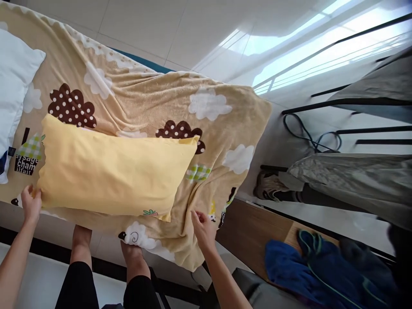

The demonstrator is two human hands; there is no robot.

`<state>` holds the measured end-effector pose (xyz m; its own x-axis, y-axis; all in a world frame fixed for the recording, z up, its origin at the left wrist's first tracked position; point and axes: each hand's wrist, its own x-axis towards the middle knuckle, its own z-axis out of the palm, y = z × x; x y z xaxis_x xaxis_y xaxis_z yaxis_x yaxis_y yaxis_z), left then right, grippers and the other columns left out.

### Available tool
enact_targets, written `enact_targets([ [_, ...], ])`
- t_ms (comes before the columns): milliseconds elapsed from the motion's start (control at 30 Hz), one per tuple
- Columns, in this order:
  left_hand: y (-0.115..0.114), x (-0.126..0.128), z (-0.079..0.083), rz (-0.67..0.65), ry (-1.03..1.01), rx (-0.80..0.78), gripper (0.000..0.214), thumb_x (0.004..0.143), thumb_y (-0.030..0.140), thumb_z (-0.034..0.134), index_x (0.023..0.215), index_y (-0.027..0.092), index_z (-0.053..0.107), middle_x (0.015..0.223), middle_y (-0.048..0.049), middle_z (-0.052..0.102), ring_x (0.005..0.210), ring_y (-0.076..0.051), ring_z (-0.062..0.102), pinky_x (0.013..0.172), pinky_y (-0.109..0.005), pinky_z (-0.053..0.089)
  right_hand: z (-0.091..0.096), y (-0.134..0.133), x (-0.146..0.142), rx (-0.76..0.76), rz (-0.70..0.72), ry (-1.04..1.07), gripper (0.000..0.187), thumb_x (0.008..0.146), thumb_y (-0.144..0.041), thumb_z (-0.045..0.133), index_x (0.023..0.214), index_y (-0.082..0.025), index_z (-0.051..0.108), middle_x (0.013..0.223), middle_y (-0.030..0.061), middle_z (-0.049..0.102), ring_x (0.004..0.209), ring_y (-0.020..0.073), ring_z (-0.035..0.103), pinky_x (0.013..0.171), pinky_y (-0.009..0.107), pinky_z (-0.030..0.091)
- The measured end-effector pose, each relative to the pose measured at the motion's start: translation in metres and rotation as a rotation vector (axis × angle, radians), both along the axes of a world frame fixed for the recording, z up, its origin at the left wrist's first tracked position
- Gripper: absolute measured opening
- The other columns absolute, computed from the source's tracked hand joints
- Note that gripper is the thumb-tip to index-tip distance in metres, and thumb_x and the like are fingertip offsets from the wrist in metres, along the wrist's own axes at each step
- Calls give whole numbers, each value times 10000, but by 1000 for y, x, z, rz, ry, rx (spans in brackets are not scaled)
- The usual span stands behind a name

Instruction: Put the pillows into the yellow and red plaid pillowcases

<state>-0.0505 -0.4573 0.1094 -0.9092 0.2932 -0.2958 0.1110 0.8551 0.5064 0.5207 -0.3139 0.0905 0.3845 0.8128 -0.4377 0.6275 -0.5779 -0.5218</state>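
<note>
A yellow pillow (112,169) with a wavy left edge and a small carrot print at its lower right corner lies on a beige blanket (138,98). My left hand (31,206) is at the pillow's lower left corner, thumb and fingers apart, the fingertips right beside or touching its edge. My right hand (204,231) hovers over the blanket to the right of the pillow, apart from it. Its fingers are loosely bent with nothing visible in them. Cloud, sheep and dotted-tree prints show on the blanket, which is rumpled near my right hand.
A white pillow (16,86) lies at the far left. Dark clothes (322,266) rest on a wooden surface (257,231) at the lower right. Black metal bars (347,102) with grey fabric (347,176) stand on the right. My legs (135,262) are against the near edge.
</note>
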Motion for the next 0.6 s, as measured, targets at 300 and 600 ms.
enact_targets([
  [300, 213, 141, -3, -1356, 196, 42, 535, 963, 201, 282, 1487, 134, 367, 1543, -114, 400, 1469, -203, 283, 1211, -430, 191, -6, 71, -265, 327, 1049, 63, 529, 983, -338, 350, 1458, -112, 398, 1509, 154, 435, 1433, 215, 339, 1167, 400, 249],
  [600, 219, -14, -47, -929, 48, -263, 622, 944, 496, 397, 1488, 196, 387, 1607, -103, 264, 1497, -307, 178, 1204, -562, 106, -61, 178, -117, 48, 293, 126, 442, 835, -328, 645, 1218, -108, 643, 1380, 186, 567, 1360, 313, 416, 1135, 584, 128],
])
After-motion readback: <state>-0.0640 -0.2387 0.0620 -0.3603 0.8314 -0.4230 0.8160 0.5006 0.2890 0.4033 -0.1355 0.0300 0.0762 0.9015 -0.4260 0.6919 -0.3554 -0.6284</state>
